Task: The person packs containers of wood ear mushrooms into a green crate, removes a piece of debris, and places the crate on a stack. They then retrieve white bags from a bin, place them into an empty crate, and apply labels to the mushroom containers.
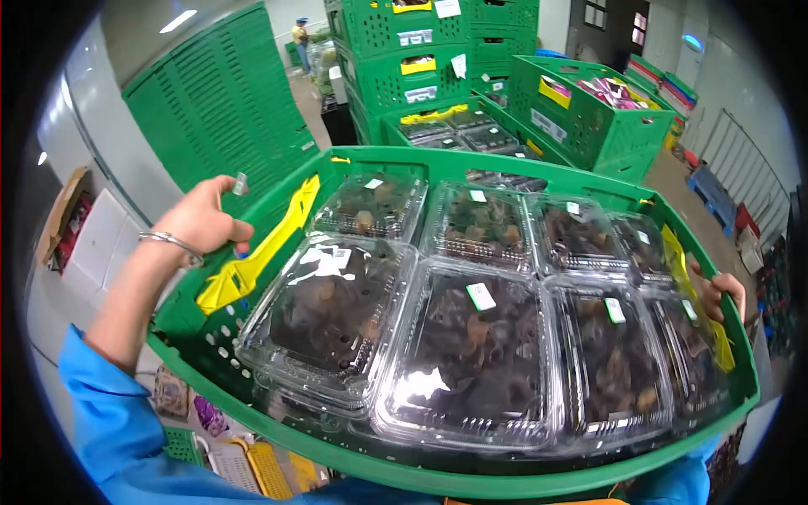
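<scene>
A green plastic crate point(252, 328) fills the middle of the view, held up close to me. Several clear clamshell boxes of dark mushrooms point(471, 353) with small white labels lie in it in two rows. My left hand point(202, 220), with a metal bangle on the wrist, grips the crate's left rim near its yellow handle point(252, 261). My right hand point(724, 295) grips the right rim beside the other yellow handle; only its fingers show.
Stacked green crates point(404, 59) stand ahead, some with more clamshell boxes. An open crate point(589, 118) with pink packets sits at the right. Folded green crates point(219, 101) lean at the left. A person stands far back in the aisle point(300, 34).
</scene>
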`<state>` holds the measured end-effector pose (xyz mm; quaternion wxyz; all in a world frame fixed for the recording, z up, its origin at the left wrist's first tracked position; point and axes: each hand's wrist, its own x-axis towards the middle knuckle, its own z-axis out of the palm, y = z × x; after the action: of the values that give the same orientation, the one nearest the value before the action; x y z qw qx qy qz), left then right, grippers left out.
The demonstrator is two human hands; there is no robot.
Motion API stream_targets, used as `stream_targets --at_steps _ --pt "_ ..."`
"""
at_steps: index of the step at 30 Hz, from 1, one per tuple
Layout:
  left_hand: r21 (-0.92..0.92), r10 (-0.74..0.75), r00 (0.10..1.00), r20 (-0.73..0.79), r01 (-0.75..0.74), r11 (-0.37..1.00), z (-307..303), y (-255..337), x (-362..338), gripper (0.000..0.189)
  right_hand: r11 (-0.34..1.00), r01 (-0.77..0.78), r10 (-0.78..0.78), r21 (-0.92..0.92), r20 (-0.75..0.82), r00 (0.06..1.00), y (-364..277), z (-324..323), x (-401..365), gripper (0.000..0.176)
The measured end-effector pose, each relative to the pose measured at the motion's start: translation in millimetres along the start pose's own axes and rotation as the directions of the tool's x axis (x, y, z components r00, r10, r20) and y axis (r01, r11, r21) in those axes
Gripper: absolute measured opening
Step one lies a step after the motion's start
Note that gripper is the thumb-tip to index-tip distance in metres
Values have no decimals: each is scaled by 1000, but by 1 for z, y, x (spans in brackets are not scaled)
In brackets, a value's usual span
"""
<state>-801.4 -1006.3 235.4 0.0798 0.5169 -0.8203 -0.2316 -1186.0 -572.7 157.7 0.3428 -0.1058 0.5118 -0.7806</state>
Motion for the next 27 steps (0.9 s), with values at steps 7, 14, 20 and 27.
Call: stream_targets --at_steps 7,14,20,27 --pt "-187 62 996 -69 -74 980 23 -55 17 52 965 242 -246 -105 -26 969 46 -3 -7 39" --pt "-613 -290 943 -163 134 779 65 -135 -46 31 924 275 -257 -267 98 961 85 -11 -36 41" --pt "-528 -279 946 -164 155 835 61 -116 -76 41 983 116 -112 -145 34 993 104 -38 -70 38" --pt "-383 -83 933 -350 -62 922 22 -62 -87 46 930 331 -316 -163 110 942 92 -65 -92 46"
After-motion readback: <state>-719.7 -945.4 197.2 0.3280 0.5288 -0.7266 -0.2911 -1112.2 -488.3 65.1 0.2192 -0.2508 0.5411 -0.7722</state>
